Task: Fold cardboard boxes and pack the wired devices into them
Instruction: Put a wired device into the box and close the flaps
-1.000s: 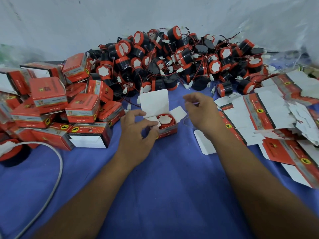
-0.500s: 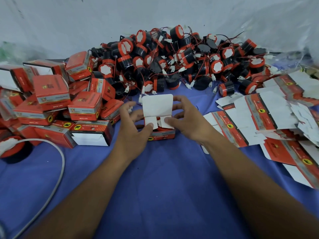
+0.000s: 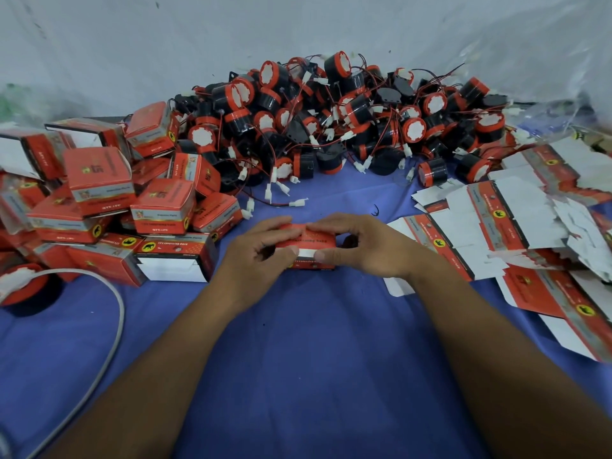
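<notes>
Lid (image 3: 306, 231) now down; red box (image 3: 311, 242) between left hand (image 3: 261, 256), right hand (image 3: 362, 250)

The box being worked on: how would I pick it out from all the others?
On the blue cloth, before the heap of black-and-red devices, sits one red box, apart from the boxes piled left. Only it is held, between the left hand and right hand.

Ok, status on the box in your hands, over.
Both on it: left hand and right hand grip the red box. Lid down, thumbs at the white tuck flap. Nothing blocking; device pile behind, flat blanks right.
</notes>
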